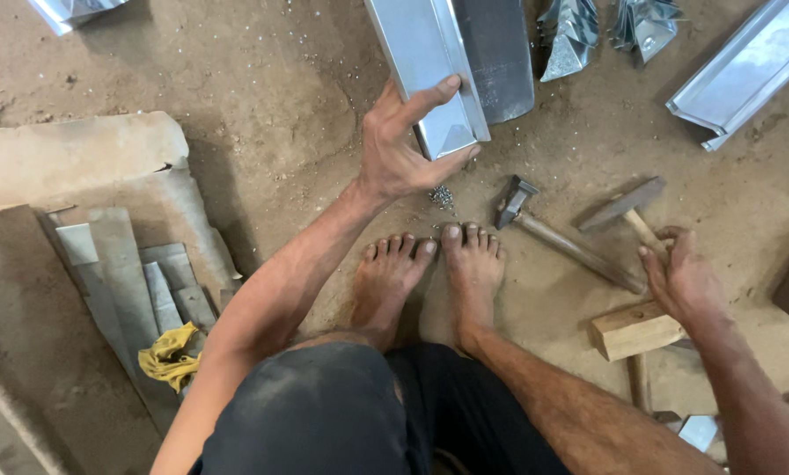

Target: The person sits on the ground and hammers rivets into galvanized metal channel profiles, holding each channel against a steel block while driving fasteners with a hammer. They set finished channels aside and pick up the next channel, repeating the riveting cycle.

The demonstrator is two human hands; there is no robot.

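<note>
Fingers (429, 95) around folded metal channel (429, 53)

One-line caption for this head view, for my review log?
Crouched barefoot on a dirt floor, left hand grips a folded sheet-metal channel; right hand reaches a hammer handle.

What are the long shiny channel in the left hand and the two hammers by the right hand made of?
The channel looks like thin sheet metal, perhaps galvanised steel: silvery, reflective, sharply folded. The left hand grips its end. Both hammers, one by the feet and one at the right hand, seem to have dull grey metal heads on worn, brown wooden handles.
</note>
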